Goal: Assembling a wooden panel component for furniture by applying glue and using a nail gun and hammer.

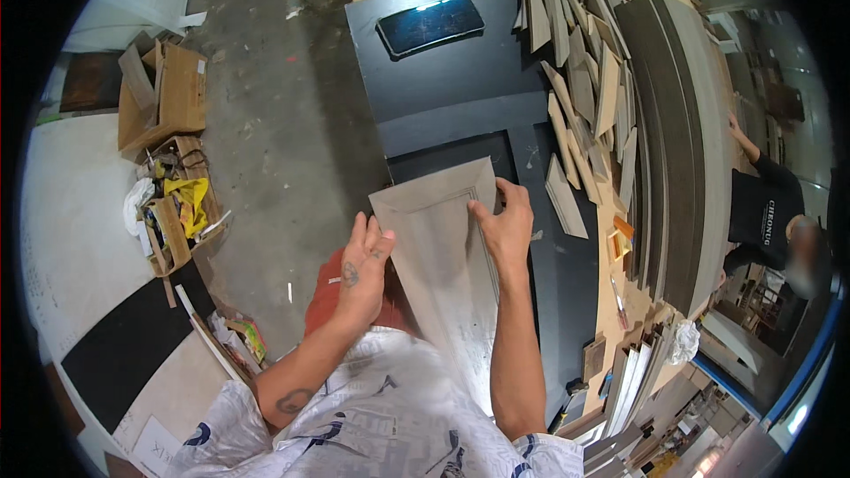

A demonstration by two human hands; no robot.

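I hold a long grey profiled board (447, 265) upright in front of me, its mitred top end near the dark panel (443, 80) on the workbench. My left hand (363, 270) lies flat against the board's left edge with fingers spread. My right hand (506, 230) pinches the board's right edge near the top. A dark phone (430, 24) with a lit screen lies on the dark panel farther away.
Several cut wood offcuts (580, 88) are piled right of the panel, beside stacked long dark boards (677, 142). Cardboard boxes (164, 93) and scraps litter the concrete floor at left. Another person in a black shirt (766, 212) stands at the far right.
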